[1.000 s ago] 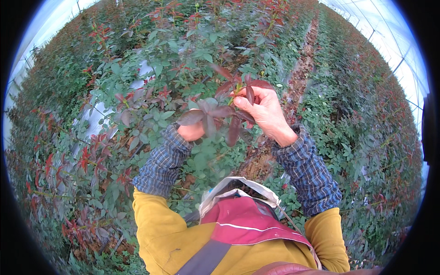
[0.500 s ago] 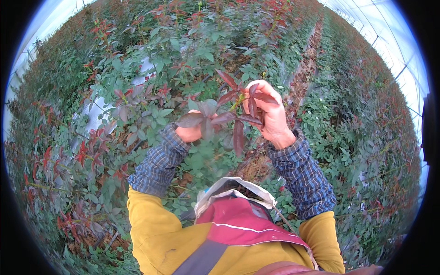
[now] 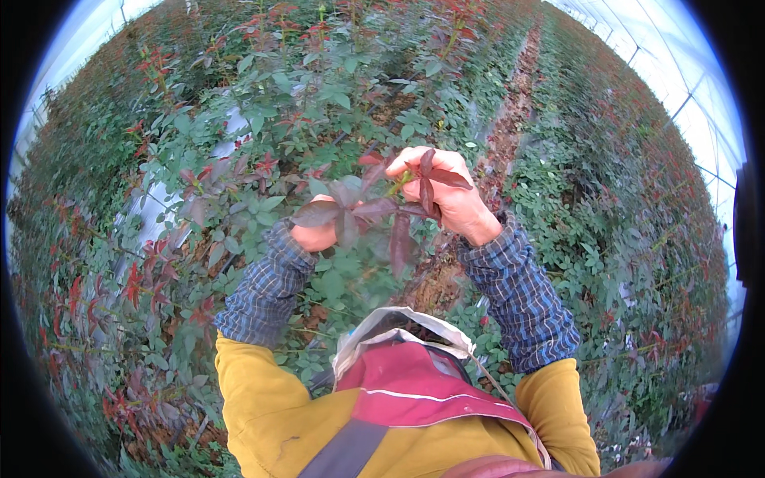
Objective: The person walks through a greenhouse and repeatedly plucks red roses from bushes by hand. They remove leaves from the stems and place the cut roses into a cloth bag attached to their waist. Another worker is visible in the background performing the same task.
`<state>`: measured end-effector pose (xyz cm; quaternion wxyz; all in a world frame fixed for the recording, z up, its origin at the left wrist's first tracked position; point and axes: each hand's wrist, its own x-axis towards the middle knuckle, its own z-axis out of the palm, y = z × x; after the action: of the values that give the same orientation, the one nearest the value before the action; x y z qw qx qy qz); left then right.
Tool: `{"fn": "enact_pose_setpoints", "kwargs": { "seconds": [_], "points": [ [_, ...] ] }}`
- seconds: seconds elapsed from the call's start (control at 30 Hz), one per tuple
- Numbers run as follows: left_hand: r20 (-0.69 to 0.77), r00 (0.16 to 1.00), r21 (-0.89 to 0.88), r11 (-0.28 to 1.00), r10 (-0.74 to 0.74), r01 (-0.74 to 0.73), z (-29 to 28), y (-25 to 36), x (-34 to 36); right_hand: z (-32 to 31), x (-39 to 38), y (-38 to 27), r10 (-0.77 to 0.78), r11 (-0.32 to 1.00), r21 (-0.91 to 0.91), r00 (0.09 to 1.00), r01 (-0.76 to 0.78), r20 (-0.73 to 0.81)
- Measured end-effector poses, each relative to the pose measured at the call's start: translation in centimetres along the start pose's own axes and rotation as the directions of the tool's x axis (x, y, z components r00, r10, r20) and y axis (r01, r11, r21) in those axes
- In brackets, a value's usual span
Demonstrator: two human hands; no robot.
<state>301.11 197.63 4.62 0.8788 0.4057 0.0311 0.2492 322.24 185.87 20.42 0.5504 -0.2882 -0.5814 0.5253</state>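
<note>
A rose shoot [image 3: 396, 186] with dark reddish-purple leaves rises between my two hands. My right hand [image 3: 456, 195] is closed near its top, with thumb and fingers bent in around the tip beside the yellow-green stem. Some dark leaves lie across the front of that hand. At the shoot's left side is my left hand [image 3: 315, 236], close behind a spread of broad dark leaves [image 3: 344, 213]. Those leaves cover its fingers, so its grip on the stem is hidden.
Dense rose bushes [image 3: 319, 103] with green and red leaves stand all around. A bare soil path [image 3: 510, 127] runs away at the right. Pale plastic sheeting [image 3: 151, 211] shows at the left. An open white-rimmed bag [image 3: 398, 319] hangs at my front. Greenhouse framing [image 3: 689, 95] curves overhead.
My right hand has drawn a little left, and its fingers have folded over the shoot's tip. My left hand has shifted slightly left; the whole view has moved a little too.
</note>
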Motion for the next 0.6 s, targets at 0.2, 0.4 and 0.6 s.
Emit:
{"fn": "enact_pose_setpoints", "kwargs": {
  "seconds": [0.2,0.4,0.6],
  "points": [
    [0.076,0.996,0.029,0.998,0.047,-0.050,8.4,2.9,1.2,0.2,-0.6,0.5,0.009,1.000,-0.011,0.993,-0.011,-0.115],
    [-0.255,0.966,0.231,0.973,0.035,0.026,8.7,3.3,-0.5,2.8,-0.1,0.9,0.065,0.965,0.262,0.985,-0.021,-0.159],
    [-0.157,0.923,0.890,0.456,0.350,-0.022,2.8,0.8,0.1,2.2,-0.4,3.5,0.051,0.774,0.629,0.983,0.072,-0.176]
  ]
}}
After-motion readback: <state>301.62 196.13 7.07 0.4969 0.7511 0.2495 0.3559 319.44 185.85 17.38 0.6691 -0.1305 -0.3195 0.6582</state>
